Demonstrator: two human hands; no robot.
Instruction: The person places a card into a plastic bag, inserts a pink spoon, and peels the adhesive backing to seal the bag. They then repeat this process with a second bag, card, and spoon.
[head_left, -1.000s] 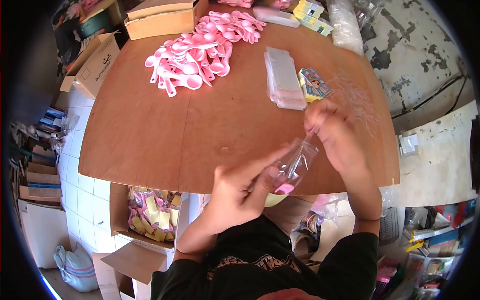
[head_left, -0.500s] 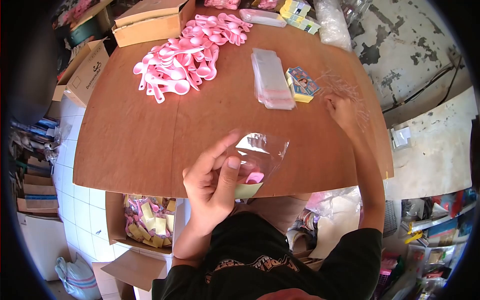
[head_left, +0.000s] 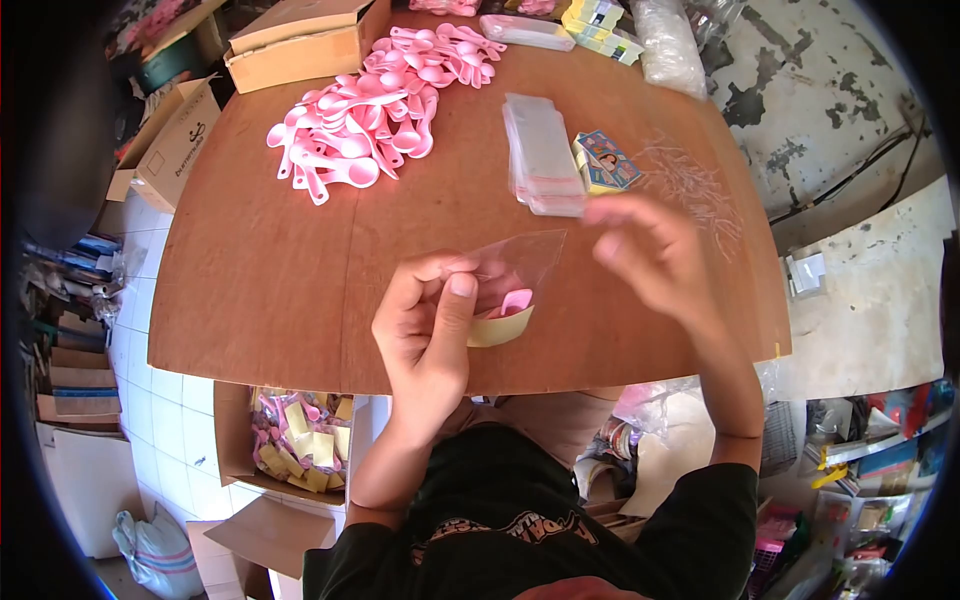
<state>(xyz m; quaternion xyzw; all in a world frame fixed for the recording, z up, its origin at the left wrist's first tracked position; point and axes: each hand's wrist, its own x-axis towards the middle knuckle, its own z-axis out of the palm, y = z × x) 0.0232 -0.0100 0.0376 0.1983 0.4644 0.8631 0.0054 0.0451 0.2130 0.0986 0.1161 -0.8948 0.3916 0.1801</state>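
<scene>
My left hand [head_left: 425,325] pinches a clear plastic bag [head_left: 535,255] between thumb and fingers, above the near edge of the table. Inside the bag a bit of pink plastic [head_left: 516,301] shows, with a pale yellow card [head_left: 500,328] at its lower end; the rest is behind my fingers. My right hand [head_left: 655,255] is to the right of the bag, thumb and forefinger apart, with nothing visible between them. Beyond it lie a stack of clear bags [head_left: 543,150] and a small stack of printed cards [head_left: 606,162]. Thin clear strips [head_left: 695,190] lie scattered to the right.
A heap of pink spoons [head_left: 360,120] covers the far left of the wooden table [head_left: 250,290]. Behind it sits a cardboard box [head_left: 300,55]. Below the near edge, an open carton [head_left: 232,440] holds bagged pink items with cards. A plastic roll [head_left: 667,50] lies at the back right.
My right hand has moved from the scattered strips leftward and nearer to me, and its fingers have spread. My left hand has shifted slightly, with the bag and card tilting along.
</scene>
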